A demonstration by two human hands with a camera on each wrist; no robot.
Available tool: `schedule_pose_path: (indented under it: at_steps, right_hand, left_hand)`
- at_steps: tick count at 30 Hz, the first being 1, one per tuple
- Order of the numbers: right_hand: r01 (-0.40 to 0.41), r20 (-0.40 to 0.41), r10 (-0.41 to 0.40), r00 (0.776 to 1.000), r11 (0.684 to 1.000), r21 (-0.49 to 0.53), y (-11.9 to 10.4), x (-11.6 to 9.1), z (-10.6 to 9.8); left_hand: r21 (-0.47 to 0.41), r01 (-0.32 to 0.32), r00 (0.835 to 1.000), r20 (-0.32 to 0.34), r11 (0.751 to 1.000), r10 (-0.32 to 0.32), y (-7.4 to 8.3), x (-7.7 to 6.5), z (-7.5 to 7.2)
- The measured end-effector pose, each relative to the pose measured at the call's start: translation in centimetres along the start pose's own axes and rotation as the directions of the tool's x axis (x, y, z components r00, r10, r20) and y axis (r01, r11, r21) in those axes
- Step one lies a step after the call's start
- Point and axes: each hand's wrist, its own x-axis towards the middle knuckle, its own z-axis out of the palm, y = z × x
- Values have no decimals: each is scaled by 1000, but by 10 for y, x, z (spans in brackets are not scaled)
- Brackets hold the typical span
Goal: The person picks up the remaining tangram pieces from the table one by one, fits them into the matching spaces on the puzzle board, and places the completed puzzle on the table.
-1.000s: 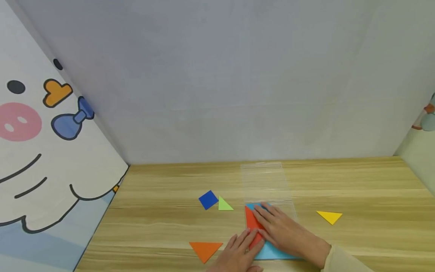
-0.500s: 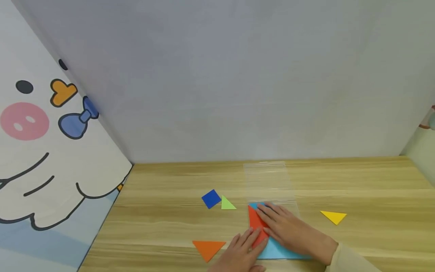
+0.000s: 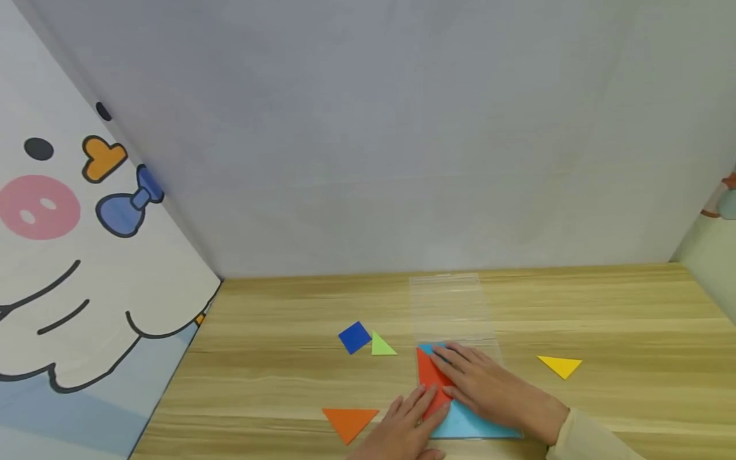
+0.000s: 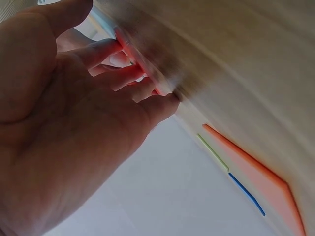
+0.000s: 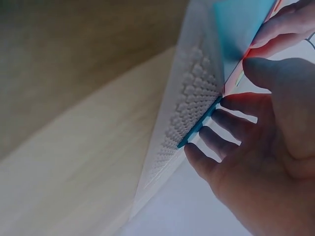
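My left hand (image 3: 399,428) rests its fingertips on the lower part of a flat red piece (image 3: 428,367), in the head view. The right hand (image 3: 485,386) lies over the red piece's right side with its fingers extended. Light blue flat pieces (image 3: 471,423) show above and below the red one, partly covered by my right hand. These pieces lie on or in a clear plastic sheet (image 3: 451,310), which looks bumpy in the right wrist view. Fingertips of my right hand (image 5: 266,142) touch a light blue edge (image 5: 199,125) there. The covered outlines are hidden.
On the wood-grain table (image 3: 259,364) lie an orange triangle (image 3: 349,423), a dark blue square (image 3: 354,337) and a light green triangle (image 3: 382,345) to the left. A yellow triangle (image 3: 561,366) lies to the right. A pale wall (image 3: 368,160) rises behind.
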Motion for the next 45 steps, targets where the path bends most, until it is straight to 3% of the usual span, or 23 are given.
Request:
schedule_pose_path:
  at_steps: [7, 15, 25, 35, 45]
  right_hand:
    - [-21, 18, 20, 1000, 999, 43, 0, 2, -3]
    - [-33, 36, 30, 999, 996, 78, 1, 1, -4]
    - [-1, -30, 3, 1000, 998, 70, 7, -9, -4]
    - [32, -153, -38, 987, 999, -41, 20, -23, 3]
    - [38, -187, -47, 981, 998, -51, 24, -28, 7]
  left_hand:
    - [23, -18, 1000, -8, 1000, 18, -2, 0, -3]
    - [-30, 7, 999, 51, 1000, -5, -1, -1, -6]
    - [-18, 2, 999, 39, 1000, -2, -2, 1, -3]
    - [-18, 3, 999, 50, 1000, -2, -2, 0, -3]
    - [-2, 6, 999, 47, 1000, -6, -3, 3, 0]
